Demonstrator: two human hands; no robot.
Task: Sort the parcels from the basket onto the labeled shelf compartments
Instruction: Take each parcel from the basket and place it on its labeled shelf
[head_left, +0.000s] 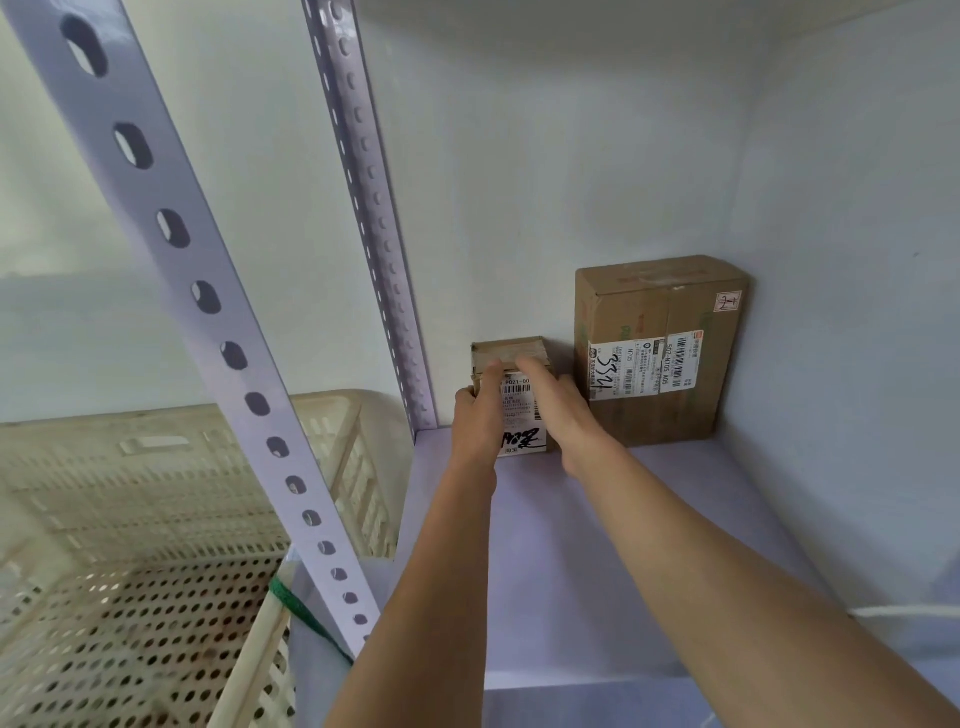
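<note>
1. Nearest the lens lay the left forearm (447, 571) and the right forearm (727, 561), both stretched over the shelf (597, 545) toward its back wall.
2. Fingers (461, 396) of the left hand (475, 415) were curled round the left edge of the parcel (519, 402), with the thumb laid up its front face, clamping that side.
3. Fingers (535, 371) of the right hand (561, 410) were straight and close together, pressed flat against the upper front of the parcel. Motion blur hid where the tips sat.
4. Parcel: a small taped carton that stood upright at the back of the shelf with its label facing out, just beside the rear post (374, 208). Whether its back touched the wall could not be told.
5. Handling (judgement): so small a carton was probably light and stiff enough to take a firm squeeze. The tape and the glossy label would be the slick spots. The soundest hold was across the two bare cardboard side edges, with a flat palm on the front to steady it against tipping, since it stood on a narrow end.
6. Box (654, 353): a larger carton, upright in the right rear corner with its label outward. It stood near the parcel with a strip of wall showing between them.
7. Basket (156, 493): pale perforated plastic, to the left beyond the front post (208, 301) and well apart from the parcel.
</note>
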